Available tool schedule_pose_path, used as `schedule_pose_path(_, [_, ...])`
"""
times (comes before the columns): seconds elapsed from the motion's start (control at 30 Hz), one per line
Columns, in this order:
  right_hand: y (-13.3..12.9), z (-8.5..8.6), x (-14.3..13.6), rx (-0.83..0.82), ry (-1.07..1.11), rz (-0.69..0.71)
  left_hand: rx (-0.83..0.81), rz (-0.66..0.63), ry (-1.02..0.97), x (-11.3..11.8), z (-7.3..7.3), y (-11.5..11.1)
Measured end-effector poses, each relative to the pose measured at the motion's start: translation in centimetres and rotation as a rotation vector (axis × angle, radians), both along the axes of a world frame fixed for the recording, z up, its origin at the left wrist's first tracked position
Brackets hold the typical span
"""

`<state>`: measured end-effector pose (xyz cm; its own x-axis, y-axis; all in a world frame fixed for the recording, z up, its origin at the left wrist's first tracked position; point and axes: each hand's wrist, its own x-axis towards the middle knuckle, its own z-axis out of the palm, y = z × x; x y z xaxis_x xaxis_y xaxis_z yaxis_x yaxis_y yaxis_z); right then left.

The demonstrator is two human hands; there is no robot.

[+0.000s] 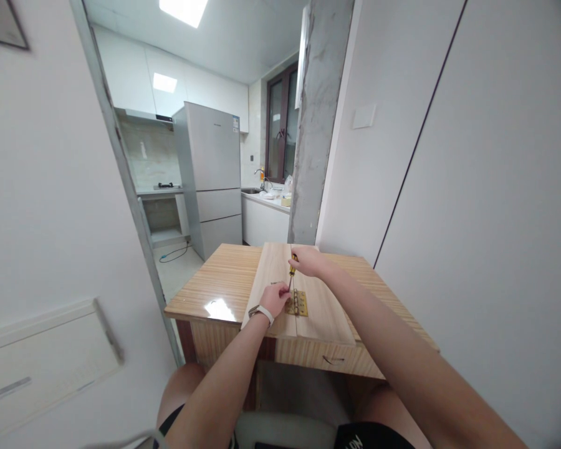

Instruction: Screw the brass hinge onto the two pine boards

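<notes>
My right hand [307, 260] is wrapped round the yellow and black handle of a screwdriver [292, 269], held upright with its tip down. A brass hinge [301, 303] lies open across the seam between two pale wooden boards [273, 268]. My left hand [275, 297], with a watch on the wrist, rests at the hinge's left leaf. Its fingers are pinched together by the screwdriver's tip; whatever they hold is too small to make out. Part of the left leaf is hidden behind these fingers.
The boards lie on a striped wooden table [206, 280] with a drawer handle [333, 360] at its front. White walls stand close on both sides. Beyond the doorway are a grey fridge [215, 149] and a kitchen counter [266, 212]. A cable [174, 254] lies on the floor.
</notes>
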<state>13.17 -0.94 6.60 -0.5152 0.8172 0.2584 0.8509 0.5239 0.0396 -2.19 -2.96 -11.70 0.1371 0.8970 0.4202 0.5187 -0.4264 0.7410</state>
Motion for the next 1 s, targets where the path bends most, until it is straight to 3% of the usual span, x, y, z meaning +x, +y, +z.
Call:
schedule_pose_path(0.1, [-0.3, 0.1, -0.4, -0.015, 0.025, 0.004, 0.007, 0.018, 0.016, 0.0, 0.2, -0.1])
schedule_pose_path(0.33, [-0.1, 0.7, -0.3, -0.025, 0.157, 0.165, 0.006, 0.026, 0.016, -0.1, -0.1, 0.2])
schedule_pose_path(0.73, [-0.9, 1.0, -1.0, 0.043, 0.050, -0.062, 0.006, 0.002, -0.007, -0.1, -0.6, 0.7])
schedule_pose_path(1.0, [-0.2, 1.3, 0.0, -0.035, 0.124, 0.132, 0.014, 0.005, 0.002, -0.2, -0.8, 0.7])
